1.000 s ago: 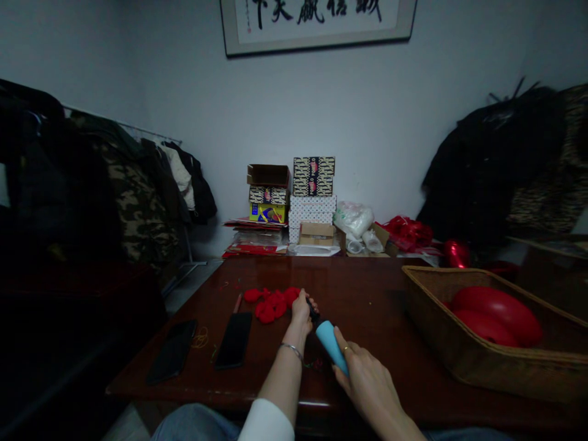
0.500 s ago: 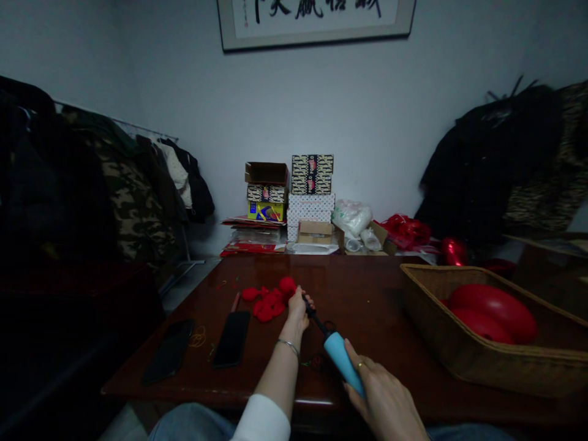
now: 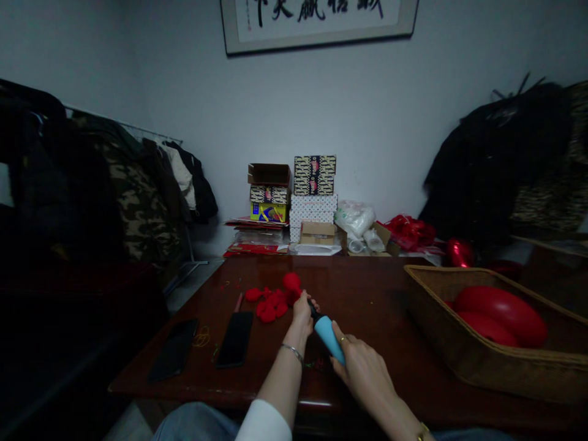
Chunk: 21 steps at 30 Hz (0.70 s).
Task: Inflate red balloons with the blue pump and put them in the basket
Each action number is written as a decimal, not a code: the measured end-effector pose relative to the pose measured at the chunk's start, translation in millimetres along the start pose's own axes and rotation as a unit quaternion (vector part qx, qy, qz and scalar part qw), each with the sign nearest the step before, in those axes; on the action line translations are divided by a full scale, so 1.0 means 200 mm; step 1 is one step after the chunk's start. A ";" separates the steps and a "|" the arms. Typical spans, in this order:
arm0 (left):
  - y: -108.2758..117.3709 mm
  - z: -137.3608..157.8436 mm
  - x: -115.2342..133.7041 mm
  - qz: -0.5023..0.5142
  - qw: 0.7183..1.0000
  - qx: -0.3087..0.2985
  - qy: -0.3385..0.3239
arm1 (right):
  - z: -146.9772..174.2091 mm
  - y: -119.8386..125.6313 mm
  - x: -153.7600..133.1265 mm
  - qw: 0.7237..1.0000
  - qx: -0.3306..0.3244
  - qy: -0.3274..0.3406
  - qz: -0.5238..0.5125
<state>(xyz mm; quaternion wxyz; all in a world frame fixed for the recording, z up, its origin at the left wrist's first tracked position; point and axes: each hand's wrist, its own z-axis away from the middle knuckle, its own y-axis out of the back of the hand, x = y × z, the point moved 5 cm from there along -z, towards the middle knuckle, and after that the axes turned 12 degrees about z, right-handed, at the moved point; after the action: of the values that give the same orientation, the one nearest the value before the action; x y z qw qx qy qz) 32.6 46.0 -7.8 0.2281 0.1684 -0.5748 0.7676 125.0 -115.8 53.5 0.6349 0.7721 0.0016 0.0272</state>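
Observation:
My left hand (image 3: 303, 311) is closed around the black front end of a hand balloon pump, where a small, slightly swollen red balloon (image 3: 291, 282) sticks out past the fingers. It cannot be seen how the balloon's neck sits on the nozzle. My right hand (image 3: 362, 364) grips the light blue barrel of the balloon pump (image 3: 328, 337). Only a short stretch of black shaft shows between the two hands. Just left of my left hand, several flat red balloons (image 3: 271, 306) lie in a loose heap on the brown table (image 3: 367, 282).
Two dark phones (image 3: 235, 340) lie on the left, with yellow rubber bands (image 3: 201, 337) between them. A wicker basket (image 3: 459, 349) holding inflated red balloons (image 3: 500, 309) stands at the right. Stacked boxes (image 3: 313, 208) and a plastic bag (image 3: 356, 215) are beyond the table.
My right hand has pushed the blue barrel forward and left toward my left hand, so less black shaft shows. The small balloon still sits at my left hand.

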 end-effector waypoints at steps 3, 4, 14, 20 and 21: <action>0.01 0.00 0.00 -0.005 1.000 -0.003 -0.005 | -0.02 -0.01 -0.01 1.000 -0.005 -0.002 0.003; 0.01 0.00 0.00 -0.007 1.000 -0.004 -0.006 | -0.03 -0.02 -0.02 1.000 -0.006 -0.001 0.003; 0.01 -0.02 0.05 -0.018 1.000 -0.007 -0.020 | 0.12 -0.05 0.04 1.000 0.009 0.001 -0.023; -0.01 -0.04 0.07 -0.019 0.999 -0.021 -0.020 | 0.22 -0.08 0.11 0.998 0.003 -0.003 -0.059; -0.01 -0.04 0.07 -0.017 0.999 -0.022 -0.020 | 0.23 -0.08 0.12 0.998 0.003 -0.003 -0.060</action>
<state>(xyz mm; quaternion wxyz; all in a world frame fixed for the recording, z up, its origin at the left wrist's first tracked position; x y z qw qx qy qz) 22.2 55.9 -1.2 0.2331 0.1885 -0.5934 0.7470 151.0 -156.4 29.5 0.6328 0.7728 0.0462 -0.0133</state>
